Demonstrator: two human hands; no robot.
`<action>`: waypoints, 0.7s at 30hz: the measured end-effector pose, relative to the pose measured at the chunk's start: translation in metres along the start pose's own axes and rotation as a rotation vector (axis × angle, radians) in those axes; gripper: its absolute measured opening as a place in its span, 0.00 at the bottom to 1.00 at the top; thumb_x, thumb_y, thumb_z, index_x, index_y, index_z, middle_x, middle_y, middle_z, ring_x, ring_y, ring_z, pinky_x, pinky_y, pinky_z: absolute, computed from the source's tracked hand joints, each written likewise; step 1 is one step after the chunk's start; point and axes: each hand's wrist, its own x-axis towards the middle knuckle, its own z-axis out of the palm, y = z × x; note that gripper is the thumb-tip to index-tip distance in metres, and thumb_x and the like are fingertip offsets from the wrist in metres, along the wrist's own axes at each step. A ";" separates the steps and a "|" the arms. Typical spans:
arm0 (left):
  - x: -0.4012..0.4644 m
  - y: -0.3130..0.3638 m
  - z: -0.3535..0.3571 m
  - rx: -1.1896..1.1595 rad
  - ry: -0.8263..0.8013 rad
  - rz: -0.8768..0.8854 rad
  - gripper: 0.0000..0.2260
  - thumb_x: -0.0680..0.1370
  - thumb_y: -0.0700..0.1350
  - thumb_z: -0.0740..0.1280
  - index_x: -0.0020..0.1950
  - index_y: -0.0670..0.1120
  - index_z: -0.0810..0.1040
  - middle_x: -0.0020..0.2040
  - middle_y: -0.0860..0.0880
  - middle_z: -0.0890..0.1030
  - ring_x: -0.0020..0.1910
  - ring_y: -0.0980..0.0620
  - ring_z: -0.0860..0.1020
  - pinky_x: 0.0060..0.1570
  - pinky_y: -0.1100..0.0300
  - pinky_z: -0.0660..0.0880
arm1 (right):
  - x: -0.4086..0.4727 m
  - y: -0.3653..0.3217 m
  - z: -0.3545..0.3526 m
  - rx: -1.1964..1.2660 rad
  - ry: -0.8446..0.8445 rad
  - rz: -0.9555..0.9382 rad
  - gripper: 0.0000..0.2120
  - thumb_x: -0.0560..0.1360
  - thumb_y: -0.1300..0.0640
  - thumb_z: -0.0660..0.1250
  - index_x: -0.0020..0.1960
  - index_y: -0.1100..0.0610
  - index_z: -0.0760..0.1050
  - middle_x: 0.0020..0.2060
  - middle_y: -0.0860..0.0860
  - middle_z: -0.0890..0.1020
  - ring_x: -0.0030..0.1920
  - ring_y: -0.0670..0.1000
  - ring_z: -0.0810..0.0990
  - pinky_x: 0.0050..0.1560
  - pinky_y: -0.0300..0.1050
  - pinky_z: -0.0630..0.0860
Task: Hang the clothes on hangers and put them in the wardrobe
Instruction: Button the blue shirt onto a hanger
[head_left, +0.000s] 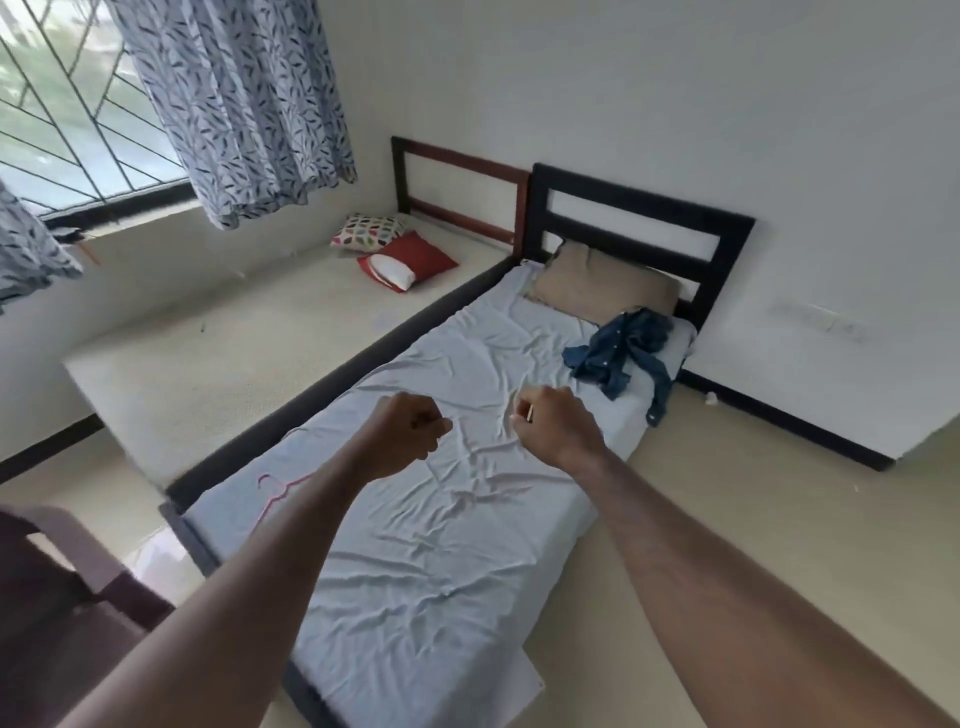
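A crumpled blue denim shirt (621, 353) lies near the head of the bed (441, 545), partly over the bed's right edge, just below a beige pillow (602, 283). A thin pink hanger (278, 491) lies on the pale blue sheet by the bed's left edge, partly hidden behind my left forearm. Both my arms stretch out over the middle of the bed. My left hand (402, 434) is curled into a fist with nothing in it. My right hand (553, 423) is also curled, with nothing visibly held. Both hands are well short of the shirt. No wardrobe is in view.
A second, bare mattress (234, 353) lies left of the bed, with a red cushion (410, 262) and a patterned cushion (369, 231) at its head. A window with patterned curtains (234, 104) is at upper left. A dark chair (57, 597) stands at lower left. Tiled floor (753, 519) lies right of the bed.
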 end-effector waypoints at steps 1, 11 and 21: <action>0.016 0.003 0.006 0.005 -0.017 0.012 0.12 0.79 0.42 0.70 0.36 0.41 0.79 0.32 0.42 0.82 0.27 0.52 0.79 0.32 0.60 0.75 | 0.009 0.009 -0.001 -0.002 0.004 0.011 0.04 0.75 0.53 0.66 0.45 0.51 0.79 0.43 0.53 0.82 0.45 0.58 0.80 0.44 0.49 0.77; 0.186 0.051 0.094 0.003 -0.109 0.045 0.10 0.79 0.42 0.70 0.39 0.39 0.80 0.31 0.46 0.82 0.26 0.53 0.79 0.34 0.60 0.76 | 0.141 0.138 -0.031 -0.002 0.054 0.085 0.05 0.77 0.55 0.65 0.44 0.55 0.76 0.39 0.50 0.80 0.43 0.55 0.79 0.40 0.45 0.70; 0.336 0.124 0.183 -0.042 -0.045 -0.099 0.12 0.78 0.42 0.69 0.35 0.43 0.77 0.32 0.43 0.83 0.27 0.52 0.78 0.33 0.62 0.75 | 0.292 0.284 -0.089 -0.003 0.024 0.055 0.11 0.76 0.52 0.65 0.37 0.54 0.72 0.34 0.51 0.80 0.37 0.55 0.79 0.37 0.51 0.81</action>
